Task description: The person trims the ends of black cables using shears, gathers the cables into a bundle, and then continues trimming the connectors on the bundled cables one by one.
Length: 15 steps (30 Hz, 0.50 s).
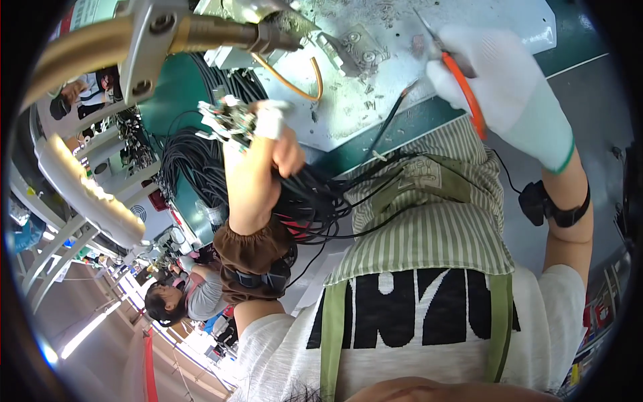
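Observation:
My left hand [268, 157] is bare, with white tape on one finger, and grips a thick bundle of black cables [315, 197]. The bundle's small green and white connector ends [228, 120] stick out above the fist. My right hand [506, 84] wears a white glove and is closed on orange-handled cutters [469, 97], whose tips point up toward the white work plate [348, 107]. A single black wire with a stripped orange end [396, 110] rises from the bundle toward the cutters. A brown sleeve cover wraps my left forearm.
A metal tool on a hose [201, 33] hangs at the top, with an orange cable [301, 84] looping below it. Coils of black cable [191, 164] lie on the green bench. Wire scraps litter the plate. A seated person [177, 301] works at lower left.

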Motion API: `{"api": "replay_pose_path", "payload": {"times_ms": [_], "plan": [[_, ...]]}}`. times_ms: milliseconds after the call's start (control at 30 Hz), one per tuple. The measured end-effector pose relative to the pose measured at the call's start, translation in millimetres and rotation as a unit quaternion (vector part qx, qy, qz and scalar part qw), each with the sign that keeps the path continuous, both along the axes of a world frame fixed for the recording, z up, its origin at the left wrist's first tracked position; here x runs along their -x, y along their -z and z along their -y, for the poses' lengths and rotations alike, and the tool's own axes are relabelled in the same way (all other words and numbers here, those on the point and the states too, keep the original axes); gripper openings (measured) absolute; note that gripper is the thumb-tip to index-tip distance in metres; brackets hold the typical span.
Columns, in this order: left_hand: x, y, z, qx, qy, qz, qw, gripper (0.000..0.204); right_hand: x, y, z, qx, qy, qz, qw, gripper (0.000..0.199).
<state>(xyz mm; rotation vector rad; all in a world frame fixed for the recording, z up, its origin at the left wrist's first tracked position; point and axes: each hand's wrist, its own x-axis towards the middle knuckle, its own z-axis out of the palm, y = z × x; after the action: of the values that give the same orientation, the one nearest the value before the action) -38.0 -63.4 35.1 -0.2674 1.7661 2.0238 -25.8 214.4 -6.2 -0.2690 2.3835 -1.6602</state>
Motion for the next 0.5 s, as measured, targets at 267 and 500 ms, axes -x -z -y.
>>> {"api": "replay_pose_path", "payload": {"times_ms": [267,500], "plan": [[-28,-20,-40,0.089,0.252,0.058,0.962,0.030,-4,-17,25,0.096,-0.103,-0.076,0.987,0.019],[-27,-11,-47,0.164,0.213,-0.134,0.954,0.035,-17,-12,31,0.179,-0.072,0.021,0.981,0.016]]}}
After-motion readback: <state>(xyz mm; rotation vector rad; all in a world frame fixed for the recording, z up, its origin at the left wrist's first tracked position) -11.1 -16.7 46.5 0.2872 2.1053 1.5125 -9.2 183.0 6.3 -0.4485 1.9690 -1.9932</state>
